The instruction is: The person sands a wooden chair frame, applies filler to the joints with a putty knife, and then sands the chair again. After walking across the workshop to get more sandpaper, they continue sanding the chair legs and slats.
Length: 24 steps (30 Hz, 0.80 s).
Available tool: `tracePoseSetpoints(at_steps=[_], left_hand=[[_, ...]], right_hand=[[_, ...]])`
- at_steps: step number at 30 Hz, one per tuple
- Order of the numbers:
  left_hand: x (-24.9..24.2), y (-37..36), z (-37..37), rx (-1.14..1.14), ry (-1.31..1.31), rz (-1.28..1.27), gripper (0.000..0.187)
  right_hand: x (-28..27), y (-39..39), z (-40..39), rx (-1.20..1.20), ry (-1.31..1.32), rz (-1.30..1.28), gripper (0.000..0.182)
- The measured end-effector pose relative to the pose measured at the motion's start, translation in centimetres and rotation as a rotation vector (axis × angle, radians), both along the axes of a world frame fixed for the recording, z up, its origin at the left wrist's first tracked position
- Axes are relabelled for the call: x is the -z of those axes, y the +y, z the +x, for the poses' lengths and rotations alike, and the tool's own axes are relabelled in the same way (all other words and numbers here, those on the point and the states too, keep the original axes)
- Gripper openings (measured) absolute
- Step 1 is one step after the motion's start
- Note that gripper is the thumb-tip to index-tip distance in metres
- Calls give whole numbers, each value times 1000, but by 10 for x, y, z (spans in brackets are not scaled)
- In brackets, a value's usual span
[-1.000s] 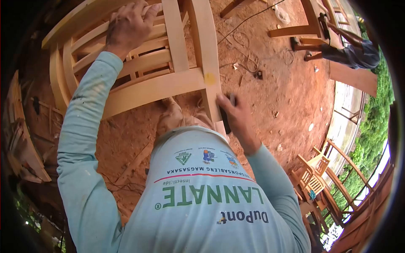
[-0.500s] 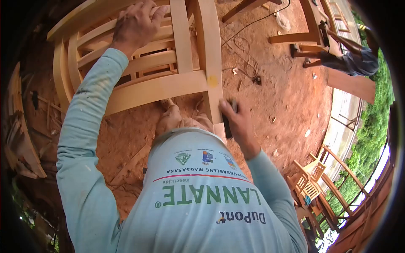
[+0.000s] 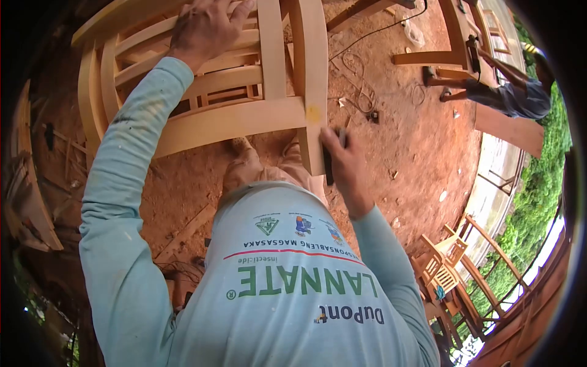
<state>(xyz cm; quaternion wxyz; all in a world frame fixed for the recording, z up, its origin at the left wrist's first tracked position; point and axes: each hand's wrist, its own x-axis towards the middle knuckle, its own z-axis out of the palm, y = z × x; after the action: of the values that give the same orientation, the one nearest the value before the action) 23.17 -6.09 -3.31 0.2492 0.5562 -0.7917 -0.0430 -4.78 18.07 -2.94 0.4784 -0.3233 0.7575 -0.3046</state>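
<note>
An unpainted wooden chair (image 3: 232, 125), pale and slatted, is tilted in front of me. Over its slats lies my left hand (image 3: 205, 33), the thumb stretched to the right and the fingers bent over the wood, partly cut off by the top edge. My right hand (image 3: 350, 162) is closed round a dark flat block (image 3: 329, 165) that looks like a sanding block. It presses the block against the outer side of the chair's squared post (image 3: 315, 137), near its end. A yellowish patch marks the post above my thumb.
A black cord (image 3: 361, 76) lies loose on the reddish dirt floor (image 3: 391, 134). At upper right, another person (image 3: 513, 92) works at wooden furniture (image 3: 455, 37). More chairs (image 3: 443, 269) stand at lower right. Scrap boards (image 3: 33, 196) lean at far left.
My right hand and the dark block have slid up along the post, away from my body. My left hand and the chair appear slightly farther up and right in view.
</note>
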Motion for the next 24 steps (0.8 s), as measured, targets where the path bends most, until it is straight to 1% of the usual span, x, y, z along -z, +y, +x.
tracePoseSetpoints(at_steps=[1, 4, 5, 6, 8, 11, 14, 15, 18, 19, 22, 23, 24], left_hand=[[2, -1, 1, 1, 5, -10, 38], [4, -4, 1, 17, 2, -59, 37], [5, -4, 2, 14, 1, -77, 37], [-4, 0, 0, 1, 18, -69, 37], [-20, 9, -6, -4, 46, -44, 37], [-16, 9, -5, 26, 39, -72, 36], [-15, 7, -3, 14, 37, -59, 34], [-17, 5, -3, 0, 41, -78, 34], [-15, 11, -5, 0, 53, -85, 33], [-14, 9, -4, 7, 62, -79, 33], [-12, 8, -3, 16, 76, -66, 33], [-11, 7, -2, 16, 84, -61, 33], [-13, 4, -2, 4, 87, -93, 34]], right_hand=[[-7, -13, 5, 16, -35, 2, 32], [-2, 16, -8, -44, -32, 36, 46], [4, 34, -16, -129, -15, -10, 47], [-8, 40, -8, -75, -90, -17, 47], [-11, 26, -9, -61, -9, 106, 47], [-17, -15, 4, -25, -56, 136, 47], [-8, 21, -14, -111, -81, 125, 47], [-12, 33, -14, -119, -87, 82, 48], [-13, 17, -11, -118, -49, 105, 50], [-9, -2, -5, -89, -12, 136, 52], [-19, -17, -4, -191, -93, 159, 53], [-8, 3, -12, -177, -50, 112, 50], [-3, 16, -18, -181, -70, 112, 49]])
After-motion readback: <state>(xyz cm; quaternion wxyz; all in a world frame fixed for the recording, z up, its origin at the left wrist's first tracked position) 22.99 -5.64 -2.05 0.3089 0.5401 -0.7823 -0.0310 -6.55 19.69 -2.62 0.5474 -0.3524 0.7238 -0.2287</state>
